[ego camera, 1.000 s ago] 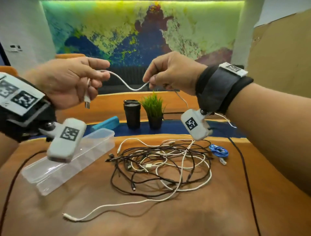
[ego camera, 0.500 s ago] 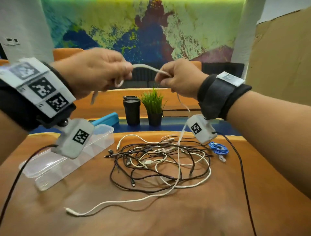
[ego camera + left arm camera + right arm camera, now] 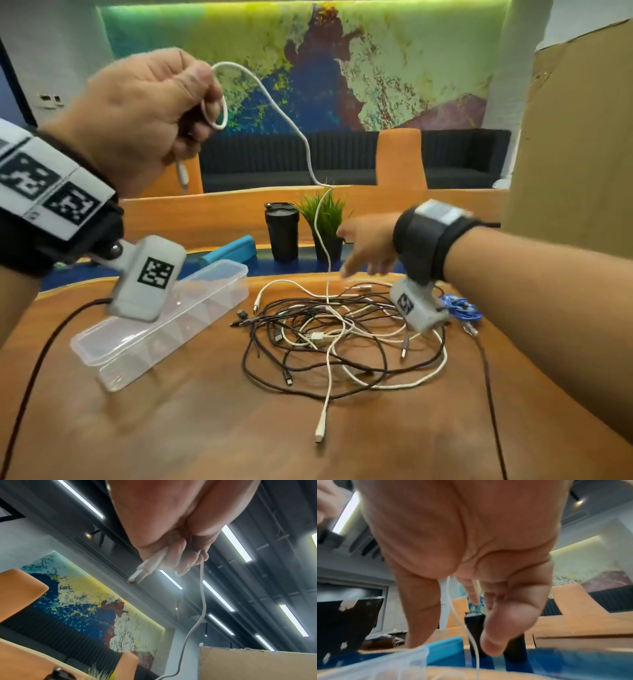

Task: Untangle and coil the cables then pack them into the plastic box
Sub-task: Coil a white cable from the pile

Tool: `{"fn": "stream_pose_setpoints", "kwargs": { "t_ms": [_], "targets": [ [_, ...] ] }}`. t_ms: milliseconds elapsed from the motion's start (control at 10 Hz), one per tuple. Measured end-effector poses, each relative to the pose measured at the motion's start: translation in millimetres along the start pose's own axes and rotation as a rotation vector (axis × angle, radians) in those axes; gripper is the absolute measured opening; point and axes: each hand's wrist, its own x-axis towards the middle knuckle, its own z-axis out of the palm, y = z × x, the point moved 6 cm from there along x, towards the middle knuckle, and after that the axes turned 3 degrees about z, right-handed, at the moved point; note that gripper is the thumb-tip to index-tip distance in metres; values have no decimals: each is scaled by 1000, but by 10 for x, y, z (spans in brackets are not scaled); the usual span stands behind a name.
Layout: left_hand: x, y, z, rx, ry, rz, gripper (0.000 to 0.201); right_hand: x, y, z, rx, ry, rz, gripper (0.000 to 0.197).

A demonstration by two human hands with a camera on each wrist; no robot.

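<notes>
My left hand (image 3: pixel 197 102) is raised at the upper left and grips a white cable (image 3: pixel 274 99), with a small loop (image 3: pixel 214 113) of it sticking out of the fist. In the left wrist view the cable's USB plug (image 3: pixel 145 566) pokes out below the curled fingers (image 3: pixel 180 555). The cable drops to the tangle of black and white cables (image 3: pixel 342 339) on the table; its free end (image 3: pixel 320 435) lies near me. My right hand (image 3: pixel 347 255) is low over the tangle's far side, fingers stretched out, holding nothing; the white cable (image 3: pixel 471 635) runs between thumb and fingers. The clear plastic box (image 3: pixel 164 329) lies open at the left.
A coiled blue cable (image 3: pixel 460 306) lies right of the tangle. A black cup (image 3: pixel 281 229), a small plant (image 3: pixel 327 219) and a blue case (image 3: pixel 227 251) stand beyond the wooden table (image 3: pixel 205 428). A cardboard wall (image 3: pixel 575 137) rises at the right. Black wrist-camera leads trail along both sides.
My right hand has let go of the white cable and dropped towards the tangle. My left hand has risen, holding a small loop, and the cable's free end slid nearer the middle.
</notes>
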Motion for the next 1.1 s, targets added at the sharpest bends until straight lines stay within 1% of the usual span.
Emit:
{"fn": "stream_pose_setpoints", "kwargs": {
  "t_ms": [100, 200, 300, 400, 500, 600, 700, 800, 900, 1000, 1100],
  "targets": [
    [3, 225, 22, 53, -61, 76, 24, 180, 4, 369, 204, 8, 34, 80],
    [-29, 340, -53, 115, -95, 79, 20, 356, -90, 559, 459, -19, 64, 45],
    [101, 150, -349, 181, -119, 58, 13, 405, -179, 240, 652, 132, 64, 21],
    [36, 40, -461, 196, -87, -10, 18, 229, -332, -485, 618, 395, -81, 27],
    [-18, -82, -428, 115, 27, -94, 24, -114, -477, -1145, 756, 526, -198, 30],
    [-78, -165, -245, 18, 96, -172, 29, -415, -566, -1537, 828, 577, -323, 31],
    [-117, -228, -111, 7, 132, -221, 22, -609, -571, -1686, 760, 694, -445, 16],
    [-147, -323, -11, 92, 92, -238, 16, -729, -575, -1692, 231, 867, -450, 17],
    [-199, -420, 109, 220, -10, -282, 15, -744, -595, -1493, -393, 916, -403, 25],
    [-249, -470, 208, 234, -77, -350, 26, -492, -319, -908, -594, 395, -294, 53],
    [-223, -490, 227, 153, -76, -390, 46, -375, 26, -523, -695, 205, -189, 76]
  ]
}}
